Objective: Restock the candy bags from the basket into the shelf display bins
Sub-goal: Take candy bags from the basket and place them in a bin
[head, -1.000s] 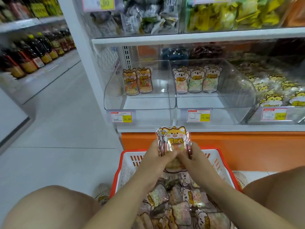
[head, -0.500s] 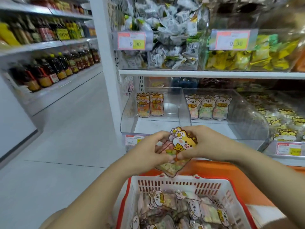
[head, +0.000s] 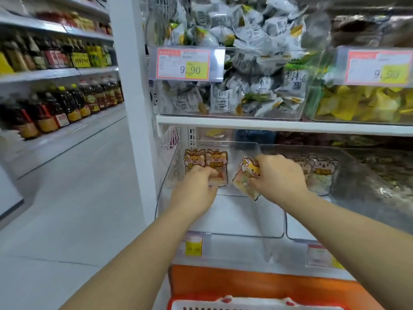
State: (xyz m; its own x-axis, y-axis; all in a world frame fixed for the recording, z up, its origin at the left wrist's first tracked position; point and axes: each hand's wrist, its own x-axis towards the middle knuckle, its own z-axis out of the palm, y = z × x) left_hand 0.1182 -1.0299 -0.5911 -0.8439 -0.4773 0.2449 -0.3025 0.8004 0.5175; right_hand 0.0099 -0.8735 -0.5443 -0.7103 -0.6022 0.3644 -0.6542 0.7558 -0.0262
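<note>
Shelf unit (head: 283, 125) fills the centre and right of the frame. On its lower tier, centre frame, sits the clear left bin (head: 234, 222), mostly bare-floored; a neighbouring bin (head: 357, 153) lies to its right. Only the basket (head: 257, 304) rim shows, at the bottom edge. Change noted: half a second ago both hands held one bag together above the basket, in front of the shelf; now both arms reach into the left bin. Right hand (head: 279, 175) alone pinches the candy bag (head: 245, 177), tilted, top corner leaning left, inside the bin and not yet set down. Left hand (head: 196, 186) has let go of it and its fingers meet the two standing bags (head: 205, 157) at the bin's back wall; blur prevents telling whether it grips or merely steadies them. Judgement: placement is under way, bag likely going upright beside those two. Much stock probably remains in the basket.
</note>
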